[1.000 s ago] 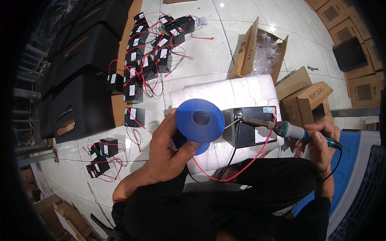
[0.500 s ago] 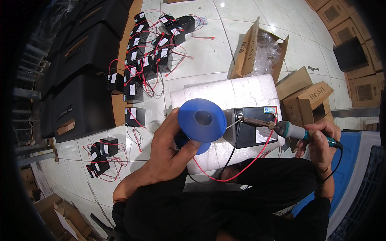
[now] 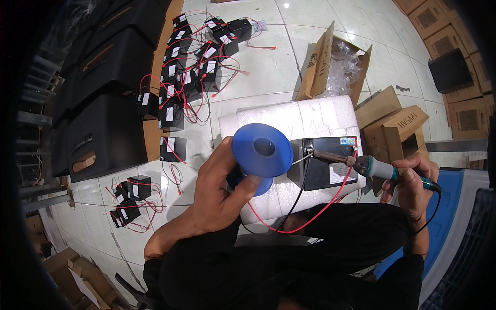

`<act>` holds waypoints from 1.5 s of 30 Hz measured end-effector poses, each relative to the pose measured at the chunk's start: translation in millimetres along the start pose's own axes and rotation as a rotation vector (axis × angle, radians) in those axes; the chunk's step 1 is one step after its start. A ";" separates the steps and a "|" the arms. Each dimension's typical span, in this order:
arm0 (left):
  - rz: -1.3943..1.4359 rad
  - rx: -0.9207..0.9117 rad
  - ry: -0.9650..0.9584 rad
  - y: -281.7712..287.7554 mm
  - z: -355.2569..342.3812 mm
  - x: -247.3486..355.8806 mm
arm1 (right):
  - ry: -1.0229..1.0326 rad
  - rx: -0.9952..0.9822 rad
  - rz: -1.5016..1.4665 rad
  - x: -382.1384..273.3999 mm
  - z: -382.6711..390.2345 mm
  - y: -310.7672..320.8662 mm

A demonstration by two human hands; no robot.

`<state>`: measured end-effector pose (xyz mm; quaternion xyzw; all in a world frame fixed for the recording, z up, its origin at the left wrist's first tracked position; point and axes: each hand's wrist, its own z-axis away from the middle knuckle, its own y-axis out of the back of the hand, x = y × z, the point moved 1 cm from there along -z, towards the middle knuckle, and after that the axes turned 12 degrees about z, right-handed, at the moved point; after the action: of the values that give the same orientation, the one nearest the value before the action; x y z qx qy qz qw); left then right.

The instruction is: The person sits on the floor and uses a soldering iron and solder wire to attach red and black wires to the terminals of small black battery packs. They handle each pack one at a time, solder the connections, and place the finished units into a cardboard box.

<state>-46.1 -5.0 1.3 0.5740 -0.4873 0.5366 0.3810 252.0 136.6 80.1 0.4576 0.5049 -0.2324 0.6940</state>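
Blue spool (image 3: 261, 161), black battery (image 3: 321, 173)

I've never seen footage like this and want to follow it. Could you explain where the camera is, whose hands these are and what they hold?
There is no machine here: these are a person's bare hands, seen from a wide fisheye camera worn on the head and looking down. That lens bends straight edges near the rim.

The left hand holds a blue spool. The right hand holds a soldering iron by its handle. Its tip and a thin silvery wire meet at or very near one corner of a black battery, which has red and black leads.

The battery rests on a white foam block. Beyond, more black batteries with leads lie on the tiled floor.
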 end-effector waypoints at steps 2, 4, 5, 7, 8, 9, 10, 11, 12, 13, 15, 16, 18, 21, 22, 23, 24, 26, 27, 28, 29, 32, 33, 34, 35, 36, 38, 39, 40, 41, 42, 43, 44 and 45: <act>-0.021 -0.013 0.014 1.1 0.4 1.2 | -0.004 0.003 0.001 -0.3 0.1 -0.3; 0.006 0.016 0.034 1.6 2.5 2.7 | -0.016 0.010 -0.013 -0.4 0.0 -0.4; 0.047 0.055 0.053 1.5 4.8 3.7 | -0.008 0.009 0.003 -0.5 0.1 -0.6; 0.114 0.130 0.064 2.0 9.0 5.2 | -0.019 0.026 0.003 -0.3 0.4 -1.0; 0.141 0.168 0.056 2.6 10.6 5.5 | -0.010 0.022 0.011 -0.4 0.5 -1.1; 0.166 0.205 0.048 3.7 12.0 5.7 | -0.013 0.023 0.013 -0.3 0.3 -1.0; 0.160 0.194 -0.029 4.6 11.4 5.2 | -0.021 0.031 0.004 0.0 0.2 -0.8; 0.149 0.190 -0.015 5.9 11.6 4.8 | -0.011 0.025 0.014 0.1 0.0 -0.9; 0.137 0.187 -0.001 7.2 11.5 4.5 | -0.006 0.025 0.013 0.4 -0.4 -0.8; 0.129 0.186 0.016 7.8 11.6 4.3 | -0.007 0.030 0.008 0.6 -0.7 -0.6; 0.150 0.186 0.019 6.6 11.6 4.1 | -0.002 -0.002 -0.006 0.6 -1.7 0.3; 0.161 0.187 0.022 5.5 11.6 4.4 | -0.005 -0.010 -0.030 0.6 -1.9 0.8; 0.135 0.167 0.051 2.8 12.1 5.6 | -0.010 -0.014 -0.009 0.9 -1.9 1.1; 0.093 0.140 0.040 2.5 11.1 7.2 | 0.003 -0.025 -0.003 1.5 -2.6 1.8; 0.062 0.140 0.047 3.2 10.6 7.1 | 0.007 -0.025 -0.013 1.9 -2.9 2.0; 0.088 0.130 0.018 3.6 10.4 7.2 | 0.012 -0.032 -0.005 2.3 -3.1 1.9; 0.098 0.130 0.008 4.4 10.0 6.7 | 0.013 -0.032 -0.009 2.7 -3.2 2.0; 0.101 0.126 -0.010 5.9 9.5 5.3 | 0.018 -0.036 -0.018 3.7 -3.3 2.2; 0.093 0.122 -0.019 6.6 9.2 4.4 | 0.023 -0.039 -0.024 4.0 -3.3 2.3; 0.086 0.118 -0.028 7.0 9.1 3.7 | 0.028 -0.038 -0.046 4.3 -3.4 2.6; 0.094 0.121 -0.025 6.9 9.6 3.3 | 0.037 -0.042 -0.029 4.4 -3.1 2.7; 0.114 0.128 -0.016 6.4 11.0 2.7 | 0.059 -0.045 -0.030 4.8 -3.0 3.0; 0.119 0.130 -0.011 6.4 11.2 2.7 | 0.063 -0.048 -0.031 5.0 -3.1 3.0; 0.125 0.131 -0.006 6.6 11.4 2.7 | 0.068 -0.051 -0.032 5.3 -3.1 2.8; 0.118 0.127 -0.003 6.9 11.4 2.7 | 0.071 -0.049 -0.034 5.5 -3.1 2.5; 0.112 0.122 0.000 7.2 11.5 2.7 | 0.074 -0.048 -0.036 5.8 -3.1 2.1; 0.108 0.122 0.009 7.3 11.6 2.4 | 0.075 -0.048 -0.038 5.9 -3.1 1.8; 0.111 0.127 0.015 7.2 11.7 2.2 | 0.073 -0.049 -0.037 5.8 -3.1 1.7; 0.114 0.132 0.022 7.1 11.7 2.1 | 0.063 -0.048 -0.054 5.7 -3.1 1.8; 0.112 0.129 0.015 7.0 11.8 2.1 | 0.073 -0.051 -0.033 5.5 -3.1 1.8; 0.111 0.127 0.009 6.9 11.9 2.4 | 0.075 -0.052 -0.030 5.3 -3.1 1.8; 0.109 0.124 0.003 6.9 11.9 2.8 | 0.067 -0.049 -0.044 5.2 -3.1 1.8; 0.103 0.123 0.008 7.0 11.9 3.1 | 0.077 -0.049 -0.025 5.0 -3.2 1.7; 0.097 0.123 0.012 7.2 11.9 3.5 | 0.078 -0.046 -0.023 4.9 -3.2 1.6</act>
<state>-50.3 -18.6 2.5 0.5685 -0.4785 0.5869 0.3216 253.5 140.8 76.1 0.4443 0.5421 -0.2106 0.6814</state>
